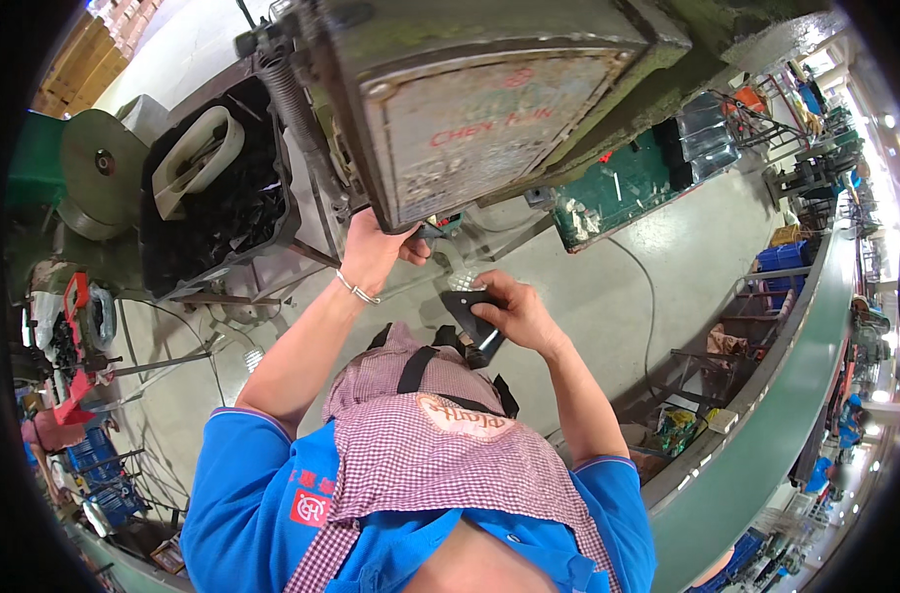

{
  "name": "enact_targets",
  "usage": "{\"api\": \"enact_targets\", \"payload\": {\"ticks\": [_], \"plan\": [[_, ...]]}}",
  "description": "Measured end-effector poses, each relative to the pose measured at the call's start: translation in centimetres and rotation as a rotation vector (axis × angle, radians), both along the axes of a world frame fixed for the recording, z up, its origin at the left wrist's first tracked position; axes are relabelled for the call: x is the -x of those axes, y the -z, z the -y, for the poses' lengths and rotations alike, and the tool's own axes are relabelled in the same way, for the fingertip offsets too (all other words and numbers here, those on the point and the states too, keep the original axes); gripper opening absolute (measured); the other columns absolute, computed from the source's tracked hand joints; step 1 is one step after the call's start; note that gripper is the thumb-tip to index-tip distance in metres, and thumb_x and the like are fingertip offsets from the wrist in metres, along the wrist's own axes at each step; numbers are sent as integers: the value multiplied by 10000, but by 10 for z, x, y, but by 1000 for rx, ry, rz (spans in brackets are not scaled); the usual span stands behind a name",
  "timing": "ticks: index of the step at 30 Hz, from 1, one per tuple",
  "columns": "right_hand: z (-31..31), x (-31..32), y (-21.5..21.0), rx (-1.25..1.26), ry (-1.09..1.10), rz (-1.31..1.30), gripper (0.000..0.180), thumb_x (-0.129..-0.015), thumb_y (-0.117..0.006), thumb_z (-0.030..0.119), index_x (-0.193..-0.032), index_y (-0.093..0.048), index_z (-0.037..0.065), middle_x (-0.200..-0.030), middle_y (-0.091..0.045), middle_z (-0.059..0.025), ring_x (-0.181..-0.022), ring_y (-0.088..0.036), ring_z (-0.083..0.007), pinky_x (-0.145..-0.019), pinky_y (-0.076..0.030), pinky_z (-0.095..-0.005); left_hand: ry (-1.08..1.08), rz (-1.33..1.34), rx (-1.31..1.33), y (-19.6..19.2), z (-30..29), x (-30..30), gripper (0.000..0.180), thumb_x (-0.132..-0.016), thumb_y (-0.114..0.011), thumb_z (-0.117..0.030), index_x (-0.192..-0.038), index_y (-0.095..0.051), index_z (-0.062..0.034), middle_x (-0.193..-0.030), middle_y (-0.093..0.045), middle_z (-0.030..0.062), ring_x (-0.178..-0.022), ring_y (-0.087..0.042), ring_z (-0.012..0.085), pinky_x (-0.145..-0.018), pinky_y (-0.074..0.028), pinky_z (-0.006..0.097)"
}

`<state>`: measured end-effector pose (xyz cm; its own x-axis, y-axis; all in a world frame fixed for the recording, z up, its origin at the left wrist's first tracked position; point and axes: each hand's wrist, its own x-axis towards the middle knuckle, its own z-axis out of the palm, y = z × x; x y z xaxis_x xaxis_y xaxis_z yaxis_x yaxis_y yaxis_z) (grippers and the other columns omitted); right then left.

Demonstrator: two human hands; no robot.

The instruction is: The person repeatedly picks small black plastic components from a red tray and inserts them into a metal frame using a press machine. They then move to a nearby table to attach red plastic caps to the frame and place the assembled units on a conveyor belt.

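While the right hand [517, 314] grips a dark flat part [472, 318], its fingers are curled around the part's right edge and the thumb lies across the top. The part is wedge-shaped, black, with a bright glint at its lower end, and sits just above the person's lap, in front of the checked apron [440, 435].

The left hand [376, 249] is raised to the underside of the press [470, 109], closed around something at the machine's lower edge; what it holds is hidden by the fingers and the machine body. A thin bracelet [356, 290] circles the left wrist. The two hands are near each other but apart.

The press is a worn grey-green metal housing with a riveted plate on its face, and a coil spring [287, 94] runs along its left side. Left of the press stands a black bin [217, 193] filled with dark parts, with a pale plastic scoop [198, 148] lying on top. Farther left is a green round disc [99, 163].

Right of the press, a green tray [623, 188] rests on the floor. Blue crates [781, 267] stand well to the right, beside a long green rail [766, 415].
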<state>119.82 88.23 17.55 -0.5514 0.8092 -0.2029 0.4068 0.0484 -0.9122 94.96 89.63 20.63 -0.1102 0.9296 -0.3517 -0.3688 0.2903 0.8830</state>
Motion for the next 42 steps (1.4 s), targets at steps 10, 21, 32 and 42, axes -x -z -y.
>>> {"api": "enact_targets", "payload": {"ticks": [10,21,32,42], "plan": [[-21,90,-40,-116,385,-363,185,-806,-652,16,-984,-626,-25,-814,-669,-64,-747,-602,-80,-682,-492,-250,-4,-62,-62,18,-2,-1,169,-841,-543,26,-997,-593,-15,-893,-647,62,-682,-635,138,-561,-540,294],[-31,97,-39,-162,434,-193,156,-764,-659,40,-895,-630,-39,-740,-644,-88,-679,-586,-106,-629,-486,-283,-20,-66,-80,38,-6,10,92,-897,-551,-28,-957,-618,-44,-795,-606,-11,-605,-543,78,-483,-416,234],[-28,96,-13,-260,452,-221,214,-750,-646,107,-928,-621,-10,-731,-625,-167,-645,-606,-279,-636,-491,-360,-125,-73,-107,29,8,-5,91,-899,-602,-62,-985,-586,-35,-921,-629,23,-802,-609,119,-694,-515,268],[-103,-32,47,-118,582,-198,387,-833,-688,234,-1108,-578,-14,-797,-631,-67,-716,-582,-128,-656,-483,-286,-192,-430,-60,25,14,-21,230,-926,-590,-170,-1080,-571,0,-958,-570,20,-831,-519,99,-681,-424,235]]}}
